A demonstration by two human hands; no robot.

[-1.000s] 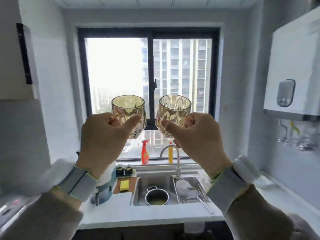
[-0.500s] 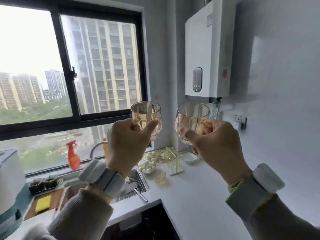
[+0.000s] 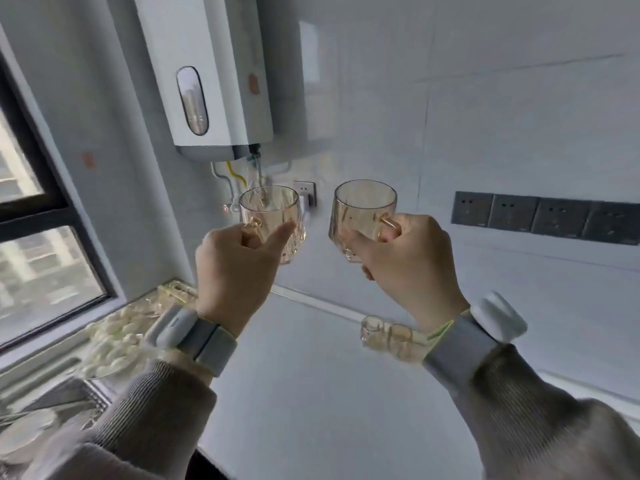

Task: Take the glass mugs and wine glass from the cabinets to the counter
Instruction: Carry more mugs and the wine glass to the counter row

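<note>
Each of my hands holds an amber-tinted glass mug by its handle, upright, in the air above the white counter (image 3: 311, 393). My left hand (image 3: 235, 271) is shut on the left glass mug (image 3: 272, 211). My right hand (image 3: 408, 261) is shut on the right glass mug (image 3: 362, 207). The two mugs hang side by side, a small gap apart. On the counter below my right wrist stand small clear glasses (image 3: 384, 336), partly hidden by that wrist. No wine glass or cabinet shows.
A white water heater (image 3: 207, 77) hangs on the wall above the mugs, with pipes under it. A row of dark wall sockets (image 3: 543, 216) runs at the right. White flowers (image 3: 117, 337) lie by the window sill, and a dish rack (image 3: 59, 407) sits at the lower left.
My view has swung right, from the window and sink to the counter by the wall. Both hands have kept the mugs raised and carried them along to the right.
</note>
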